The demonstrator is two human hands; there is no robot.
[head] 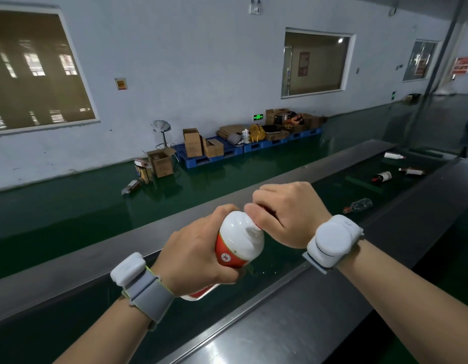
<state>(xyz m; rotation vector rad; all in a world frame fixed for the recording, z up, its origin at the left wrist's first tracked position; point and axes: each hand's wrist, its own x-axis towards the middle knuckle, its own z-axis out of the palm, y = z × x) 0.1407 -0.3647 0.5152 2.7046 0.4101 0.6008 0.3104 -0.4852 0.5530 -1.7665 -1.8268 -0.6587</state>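
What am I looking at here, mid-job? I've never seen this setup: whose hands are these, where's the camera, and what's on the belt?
There is no machine here. These are a person's two bare hands, filmed by one wide camera worn on the head, looking forward and down. Both wrists wear white devices on grey bands. The left hand grips a white bottle with a red label round its body. The right hand has its fingers curled round the bottle's top. Below runs a green conveyor belt between steel rails. Farther along it lie other bottles on their sides, the nearest a clear bottle.
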